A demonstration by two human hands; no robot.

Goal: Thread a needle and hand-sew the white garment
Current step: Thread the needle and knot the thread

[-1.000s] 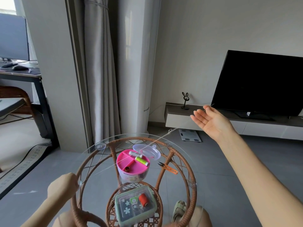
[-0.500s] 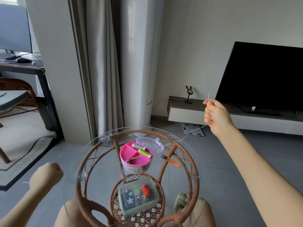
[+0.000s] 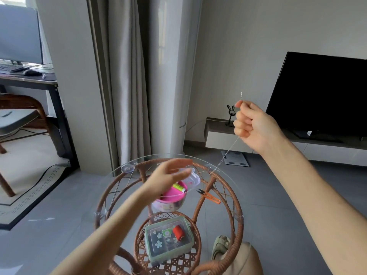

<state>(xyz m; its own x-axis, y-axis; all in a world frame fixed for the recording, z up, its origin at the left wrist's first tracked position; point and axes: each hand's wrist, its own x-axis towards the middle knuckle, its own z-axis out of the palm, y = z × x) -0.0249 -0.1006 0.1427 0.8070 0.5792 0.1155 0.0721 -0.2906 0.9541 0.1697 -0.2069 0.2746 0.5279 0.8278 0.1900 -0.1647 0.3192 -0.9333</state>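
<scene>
My right hand (image 3: pixel 256 128) is raised to the right above the table and pinches a thin needle (image 3: pixel 241 96) that points up. A pale thread (image 3: pixel 228 151) runs from that fist down to the far right rim of the glass table (image 3: pixel 127 168). My left hand (image 3: pixel 170 173), blurred by motion, reaches over the pink round sewing box (image 3: pixel 170 198) with its fingers stretched out and nothing visibly in it. A green spool (image 3: pixel 179 187) lies in the box. Its clear lid (image 3: pixel 195 178) sits just behind it.
Orange snips (image 3: pixel 210 196) lie on the glass to the right of the box. On the rattan shelf below stands a green-lidded case (image 3: pixel 168 243) with a red spool (image 3: pixel 178 232). A TV (image 3: pixel 321 94), its bench (image 3: pixel 218 133), a floor scale (image 3: pixel 235 158), a desk (image 3: pixel 29 80) and a chair (image 3: pixel 19 116) stand around.
My right hand closed from an open palm and now holds the needle up. My left hand swung from low at the left, where it was a fist, up over the pink box.
</scene>
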